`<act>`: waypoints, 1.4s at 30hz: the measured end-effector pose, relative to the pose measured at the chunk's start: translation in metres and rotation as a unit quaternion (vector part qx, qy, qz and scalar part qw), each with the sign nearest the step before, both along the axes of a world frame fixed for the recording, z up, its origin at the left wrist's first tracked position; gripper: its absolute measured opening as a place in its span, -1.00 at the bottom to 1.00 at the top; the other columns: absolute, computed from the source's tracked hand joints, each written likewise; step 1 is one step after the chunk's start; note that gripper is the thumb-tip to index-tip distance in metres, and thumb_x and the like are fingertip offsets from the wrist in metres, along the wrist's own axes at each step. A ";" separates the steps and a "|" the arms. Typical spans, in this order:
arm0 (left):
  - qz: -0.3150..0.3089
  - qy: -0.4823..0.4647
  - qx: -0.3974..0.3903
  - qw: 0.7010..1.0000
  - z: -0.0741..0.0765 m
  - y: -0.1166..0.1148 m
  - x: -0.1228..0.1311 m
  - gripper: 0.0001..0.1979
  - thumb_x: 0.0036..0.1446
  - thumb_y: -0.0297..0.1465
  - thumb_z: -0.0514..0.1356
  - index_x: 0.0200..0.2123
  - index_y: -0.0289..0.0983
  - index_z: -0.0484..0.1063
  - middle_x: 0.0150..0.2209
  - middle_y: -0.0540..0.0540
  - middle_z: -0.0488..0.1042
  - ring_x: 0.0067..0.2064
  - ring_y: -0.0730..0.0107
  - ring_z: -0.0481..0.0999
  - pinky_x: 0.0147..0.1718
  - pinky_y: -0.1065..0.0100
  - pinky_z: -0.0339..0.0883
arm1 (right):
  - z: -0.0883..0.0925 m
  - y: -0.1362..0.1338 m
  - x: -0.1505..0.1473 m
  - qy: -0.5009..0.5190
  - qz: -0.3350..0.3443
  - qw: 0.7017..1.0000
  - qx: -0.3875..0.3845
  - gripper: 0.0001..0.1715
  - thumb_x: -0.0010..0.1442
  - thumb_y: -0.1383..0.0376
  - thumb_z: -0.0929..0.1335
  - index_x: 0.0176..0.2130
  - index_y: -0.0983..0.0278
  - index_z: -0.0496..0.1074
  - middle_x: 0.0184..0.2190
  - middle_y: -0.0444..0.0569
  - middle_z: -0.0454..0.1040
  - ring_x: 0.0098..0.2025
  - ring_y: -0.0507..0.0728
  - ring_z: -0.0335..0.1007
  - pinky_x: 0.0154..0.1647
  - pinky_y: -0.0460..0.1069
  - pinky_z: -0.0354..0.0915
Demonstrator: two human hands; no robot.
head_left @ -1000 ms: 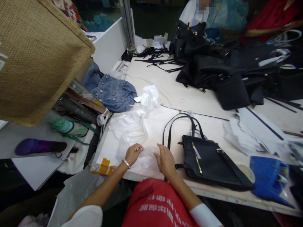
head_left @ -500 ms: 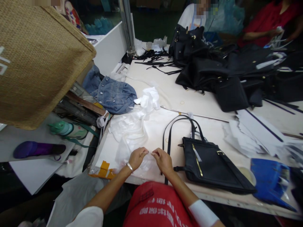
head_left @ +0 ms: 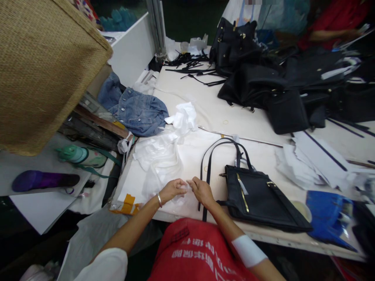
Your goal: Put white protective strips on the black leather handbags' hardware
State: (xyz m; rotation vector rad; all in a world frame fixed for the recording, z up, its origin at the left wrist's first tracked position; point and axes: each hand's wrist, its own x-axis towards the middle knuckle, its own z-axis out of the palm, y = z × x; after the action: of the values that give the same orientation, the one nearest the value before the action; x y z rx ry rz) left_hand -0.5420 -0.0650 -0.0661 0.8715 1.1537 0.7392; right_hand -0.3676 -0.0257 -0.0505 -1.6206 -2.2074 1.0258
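In the head view both my hands meet over the table's near edge. My left hand (head_left: 173, 189), with a bracelet at the wrist, pinches a bit of thin translucent plastic (head_left: 184, 188). The fingers of my right hand (head_left: 202, 191) are closed on the same plastic from the other side. Fingertips hide part of it. A loose pile of thin white plastic sheets or bags (head_left: 162, 164) lies just beyond my left hand. To the right of my right hand a black handbag (head_left: 263, 199) lies flat, gold zip up, its long handles (head_left: 207, 171) looped towards me.
Black bags (head_left: 258, 86) are heaped at the back right, with thin black straps (head_left: 190, 70) beside them. A denim garment (head_left: 140, 111), a burlap bag (head_left: 52, 70) and bottles (head_left: 47, 181) are on the left. White papers (head_left: 310, 164) and a blue packet (head_left: 329, 218) lie right. Co-workers stand across the table.
My fingertips have drawn closer together, and the left hand has turned slightly with its fingers more spread over the plastic. The whole view has tilted a little downward.
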 end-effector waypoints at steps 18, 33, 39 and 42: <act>-0.011 0.090 0.073 0.993 0.002 0.003 -0.017 -0.72 0.04 -0.20 0.19 -0.24 -0.26 0.45 -0.23 -0.09 0.53 -0.17 0.35 0.48 -0.14 0.31 0.29 | -0.009 -0.008 0.003 0.059 -0.073 0.995 -0.032 -0.49 0.22 -0.06 0.14 -0.52 0.21 0.29 -0.65 -0.17 0.37 -0.55 0.02 0.29 -0.46 -0.10 0.09; 0.055 0.091 0.065 0.992 -0.007 -0.005 -0.025 -0.76 0.06 -0.24 0.16 -0.44 -0.32 0.38 -0.51 -0.06 0.50 -0.43 0.39 0.46 -0.34 0.33 0.28 | -0.031 -0.033 0.010 -0.149 0.098 0.984 0.011 -0.70 0.07 0.22 0.39 -0.20 0.25 0.30 -0.22 0.02 0.45 -0.23 0.14 0.40 -0.32 -0.06 0.16; 0.058 0.142 0.087 0.984 0.002 -0.008 -0.030 -0.82 0.05 -0.28 0.18 -0.43 -0.29 0.40 -0.43 -0.03 0.49 -0.34 0.37 0.44 -0.29 0.35 0.26 | -0.037 -0.035 0.012 -0.156 0.120 0.980 0.010 -0.85 0.05 0.36 0.36 -0.29 0.26 0.32 -0.24 0.00 0.41 -0.21 0.12 0.37 -0.28 -0.06 0.15; -0.005 0.190 0.169 0.967 0.012 -0.010 -0.024 -0.88 0.05 -0.32 0.18 -0.43 -0.25 0.44 -0.17 -0.09 0.49 -0.11 0.29 0.42 -0.10 0.30 0.24 | -0.034 -0.033 0.015 -0.093 0.099 0.991 -0.016 -0.87 0.06 0.40 0.30 -0.31 0.23 0.33 -0.31 -0.08 0.43 -0.25 0.08 0.35 -0.29 -0.07 0.13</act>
State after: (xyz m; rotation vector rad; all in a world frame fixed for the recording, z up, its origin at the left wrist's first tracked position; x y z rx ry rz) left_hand -0.5656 -0.0749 -0.0546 1.3477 1.3797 0.7958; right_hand -0.3523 -0.0585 -0.0842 -1.5947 -2.5304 0.9994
